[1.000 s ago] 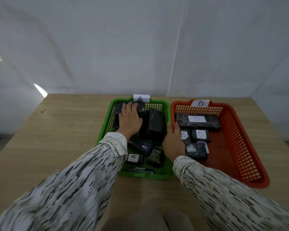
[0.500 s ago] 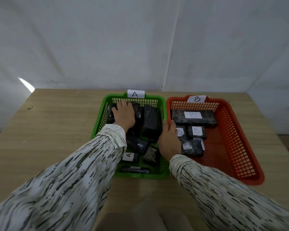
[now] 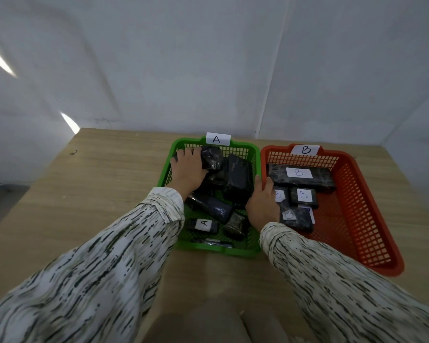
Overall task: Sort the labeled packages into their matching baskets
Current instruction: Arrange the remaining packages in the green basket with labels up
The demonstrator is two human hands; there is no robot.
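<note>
On the wooden table [image 3: 97, 194], inside the green basket [image 3: 216, 251] beside the red basket [image 3: 357, 194], I see a dark package [image 3: 212, 157] upper left, clasped by the nearer left hand [image 3: 188, 170]. The right hand [image 3: 261, 204] rests on the adjoining rims, grip unclear.

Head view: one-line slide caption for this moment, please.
Left hand among black packages in green basket A, right hand resting where it meets orange basket B.

Dim, soft light; wide-angle edge distortion.
</note>
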